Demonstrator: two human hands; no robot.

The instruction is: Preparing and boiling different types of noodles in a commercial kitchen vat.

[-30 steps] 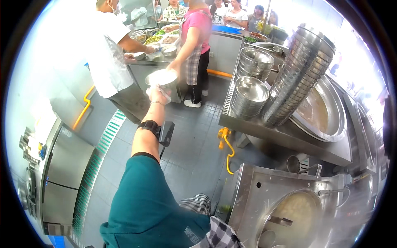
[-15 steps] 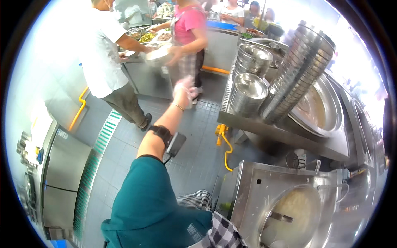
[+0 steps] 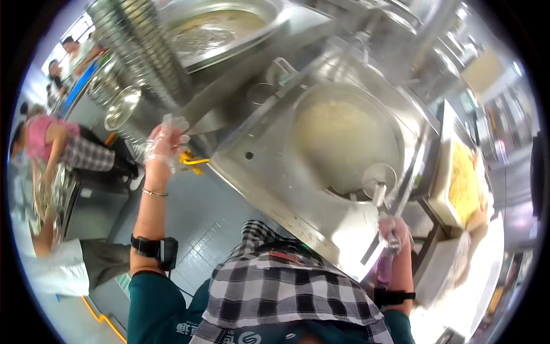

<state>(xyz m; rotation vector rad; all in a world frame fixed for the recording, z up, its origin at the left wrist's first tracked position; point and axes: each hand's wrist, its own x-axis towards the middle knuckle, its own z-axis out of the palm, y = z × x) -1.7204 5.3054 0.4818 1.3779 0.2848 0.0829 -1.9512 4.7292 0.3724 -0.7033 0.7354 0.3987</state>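
Observation:
My left hand [image 3: 165, 144], in a clear plastic glove, is raised above the floor beside the stacked metal bowls [image 3: 123, 109]. Its fingers are loosely bent and apart, with nothing seen in them. On the right, my gloved right hand [image 3: 395, 230] is closed round the handle of a round-headed metal ladle [image 3: 379, 179]. The ladle's head lies at the near rim of a large round pot [image 3: 396, 143], over its contents. Cloudy, pale liquid [image 3: 338, 129] fills the pot, blurred in places.
The pot sits in a steel counter [image 3: 260, 172]. Tall bowl stacks [image 3: 140, 46] and a wide metal basin [image 3: 275, 14] are beyond it. A tray of yellow noodle-like food [image 3: 463, 178] stands at right. A person in pink [image 3: 48, 137] and one in white [image 3: 57, 266] work at left.
The view has swung right toward the pot. My left arm, stretched forward before, is now lower and at the left. My right hand has come into view, holding the ladle.

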